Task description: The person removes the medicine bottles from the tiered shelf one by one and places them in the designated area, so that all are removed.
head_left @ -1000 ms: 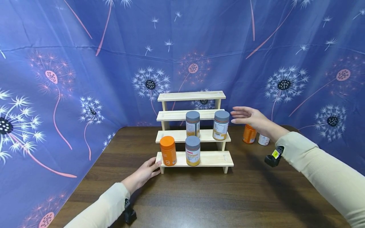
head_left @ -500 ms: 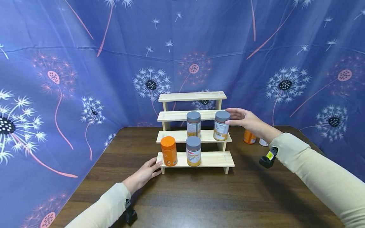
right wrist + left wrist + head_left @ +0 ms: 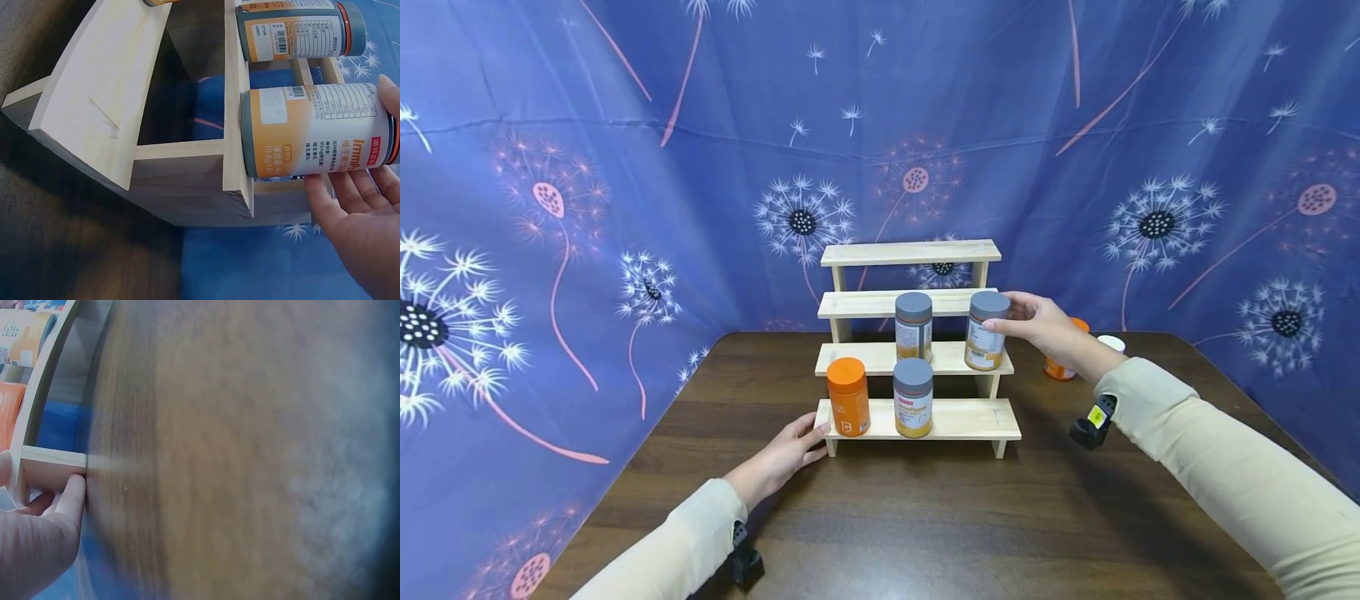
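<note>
On the table stands a four-tier wooden display stand (image 3: pixel 968 418). My left hand (image 3: pixel 778 458) grips its lower left corner; in the left wrist view the thumb is at the board and a finger lies along the leg (image 3: pixel 53 467). At the right end of the second tier is a grey-lidded supplement jar (image 3: pixel 984 337). My right hand (image 3: pixel 1047 332) holds this jar near its lid, thumb in front and fingers behind. The right wrist view shows the jar's label (image 3: pixel 319 128) and its base at the board.
Another grey-lidded jar (image 3: pixel 913 325) shares the second tier. The bottom tier bears an orange jar (image 3: pixel 848 400) and a grey-lidded jar (image 3: pixel 913 400). Behind my right hand stand an orange jar (image 3: pixel 1058 368) and a white-topped one (image 3: pixel 1111 342). A blue patterned cloth (image 3: pixel 700 208) hangs behind the table.
My right hand has moved left to the right-end jar and taken hold of it. My left hand has stayed at the stand's corner. The view has shifted slightly.
</note>
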The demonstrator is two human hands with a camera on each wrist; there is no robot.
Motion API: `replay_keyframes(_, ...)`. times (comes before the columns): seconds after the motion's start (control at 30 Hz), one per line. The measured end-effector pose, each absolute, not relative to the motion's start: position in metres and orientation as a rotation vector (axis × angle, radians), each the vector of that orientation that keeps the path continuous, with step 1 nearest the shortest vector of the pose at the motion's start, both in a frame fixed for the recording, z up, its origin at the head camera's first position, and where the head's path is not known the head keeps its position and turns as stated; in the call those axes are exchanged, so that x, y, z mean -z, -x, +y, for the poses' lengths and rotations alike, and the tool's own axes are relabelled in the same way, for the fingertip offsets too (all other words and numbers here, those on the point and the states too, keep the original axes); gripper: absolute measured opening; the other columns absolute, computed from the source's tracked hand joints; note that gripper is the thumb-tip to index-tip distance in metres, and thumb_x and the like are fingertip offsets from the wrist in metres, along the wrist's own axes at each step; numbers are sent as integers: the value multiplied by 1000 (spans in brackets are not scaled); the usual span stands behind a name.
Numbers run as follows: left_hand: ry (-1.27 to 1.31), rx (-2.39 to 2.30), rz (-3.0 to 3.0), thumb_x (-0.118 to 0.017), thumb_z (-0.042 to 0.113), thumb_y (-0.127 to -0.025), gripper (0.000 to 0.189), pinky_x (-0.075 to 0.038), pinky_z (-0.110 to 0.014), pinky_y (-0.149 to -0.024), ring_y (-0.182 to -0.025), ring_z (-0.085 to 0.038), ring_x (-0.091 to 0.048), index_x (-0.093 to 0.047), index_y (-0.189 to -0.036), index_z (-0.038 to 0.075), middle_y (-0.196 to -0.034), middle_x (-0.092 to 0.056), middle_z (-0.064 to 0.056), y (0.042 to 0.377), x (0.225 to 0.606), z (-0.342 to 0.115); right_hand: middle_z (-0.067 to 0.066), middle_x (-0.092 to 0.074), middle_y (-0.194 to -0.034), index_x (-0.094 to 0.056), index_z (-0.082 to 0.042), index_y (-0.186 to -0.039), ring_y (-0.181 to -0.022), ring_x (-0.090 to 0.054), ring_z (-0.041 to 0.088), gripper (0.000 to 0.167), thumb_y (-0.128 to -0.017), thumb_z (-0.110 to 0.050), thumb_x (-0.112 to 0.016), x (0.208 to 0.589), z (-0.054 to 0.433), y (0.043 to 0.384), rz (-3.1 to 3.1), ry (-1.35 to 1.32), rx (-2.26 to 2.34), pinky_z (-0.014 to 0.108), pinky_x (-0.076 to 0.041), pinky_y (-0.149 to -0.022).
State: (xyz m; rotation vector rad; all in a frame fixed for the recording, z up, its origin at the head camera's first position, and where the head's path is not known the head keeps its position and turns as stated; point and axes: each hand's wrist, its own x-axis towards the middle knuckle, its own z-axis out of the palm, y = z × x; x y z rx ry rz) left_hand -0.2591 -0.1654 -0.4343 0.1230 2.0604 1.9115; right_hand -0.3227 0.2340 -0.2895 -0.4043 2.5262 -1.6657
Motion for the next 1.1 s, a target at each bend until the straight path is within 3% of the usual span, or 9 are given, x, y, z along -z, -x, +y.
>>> replay_keyframes(0.27,-108,-1919,2071,-45,18,-104,52,-37,-49,-112,-132,-34,-45,-28,-147,-6,-146,-38,-27,258,432,-164,22,-44,-145,-28,-5,-151,-134,-43,36,80,-89,-31,-71,287,235,324,2506,410,1651,53,-37,-112)
replay_keyframes(0.77,-87,-1918,2083,-45,18,-104,52,-39,-48,-111,-132,-33,-46,-28,-147,-6,-148,-37,-27,257,429,-162,20,-51,-140,-35,-7,-148,-128,-49,34,75,-88,-36,-71,287,235,322,2583,429,1591,51,-43,-107)
replay_keyframes(1.1,-108,-1905,2092,-43,17,-104,51,-40,-48,-111,-137,-39,-39,-28,-147,-6,-146,-39,-27,258,434,-163,20,-53,-136,-39,-5,-145,-122,-52,32,72,-87,-35,-71,285,236,322,2663,442,1513,48,-46,-104)
